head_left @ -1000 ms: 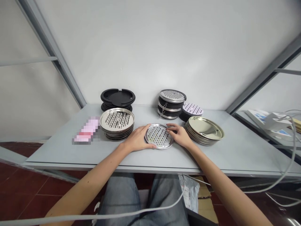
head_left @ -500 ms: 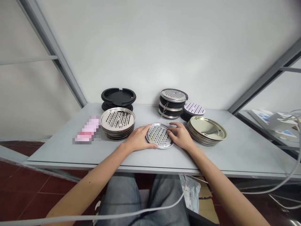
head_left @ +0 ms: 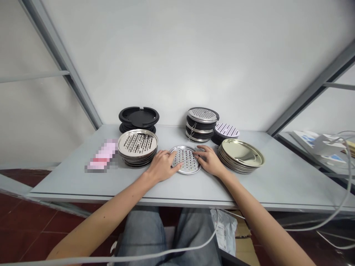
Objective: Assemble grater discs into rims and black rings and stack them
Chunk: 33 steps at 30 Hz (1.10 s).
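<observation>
A round metal grater plate (head_left: 186, 162) with rows of raised holes and a shiny rim lies flat on the table between my hands. My left hand (head_left: 163, 165) rests at its left rim, thumb stretched over the plate's surface and fingers slightly bent. From the other side, my right hand (head_left: 211, 161) touches the right rim with its fingers apart. Left of my left hand is a stack of similar plates (head_left: 138, 143), grater side up on top. A stack of smooth, pale gold round lids (head_left: 242, 152) stands just right of my right hand.
At the back are black ring-shaped bases (head_left: 139, 117), a stack of black and metal grater units (head_left: 202, 115) and a black round piece with a pale slotted top (head_left: 227, 130). A blurred-out pink item (head_left: 102, 155) lies left. A white cable (head_left: 166, 252) crosses below the table (head_left: 191, 188).
My left hand has loosened from around the plate's left rim, its thumb moving from the front edge onto the surface. My right hand stays at the right rim. The view has shifted slightly.
</observation>
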### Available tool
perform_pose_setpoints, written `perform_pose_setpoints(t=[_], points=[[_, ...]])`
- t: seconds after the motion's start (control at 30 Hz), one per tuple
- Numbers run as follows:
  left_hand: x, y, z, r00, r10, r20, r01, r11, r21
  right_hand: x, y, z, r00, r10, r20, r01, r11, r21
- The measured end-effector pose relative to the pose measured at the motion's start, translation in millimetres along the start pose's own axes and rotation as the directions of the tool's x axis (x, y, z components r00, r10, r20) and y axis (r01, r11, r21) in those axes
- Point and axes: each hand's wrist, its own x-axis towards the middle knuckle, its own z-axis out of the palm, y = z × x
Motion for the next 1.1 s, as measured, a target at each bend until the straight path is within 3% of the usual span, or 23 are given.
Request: perform_pose_setpoints(t=[0.17,0.3,0.4,0.6,0.77,1.1], points=[[9.9,-2.5,4.2,0.997,0.033,-0.075,-0.035,0.999,-0.023,10.0,6.9,1.8,0.997,-0.064,0.04,0.062,0.998,0.033],[23.9,-2.4,6.9,0.993,0.105,0.061,-0.099,0.991,-0.091,21.6,7.5,-0.8,0.995,-0.079,0.065,0.08,0.997,-0.007],[29.1,-2.9,12.3,0.982,0.085,0.171,-0.072,0.994,-0.084,31.9,2.4,-4.5,0.995,-0.072,0.068,0.073,0.997,-0.014],[26.3,-4.9,22.5,0.987,0.028,0.157,-0.011,0.995,-0.103,48.0,-14.1,-0.1,0.991,-0.132,0.005,0.13,0.983,0.132],[24.3,-6.9,23.3,0.992,0.02,0.123,0.0,0.988,-0.157,45.0,-15.8,12.7,0.995,-0.077,-0.056,0.086,0.979,0.183],[25.1,-12.4,15.8,0.981,-0.015,0.191,0.057,0.974,-0.218,39.0,-10.5,18.9,0.998,-0.016,-0.067,0.029,0.979,0.2]])
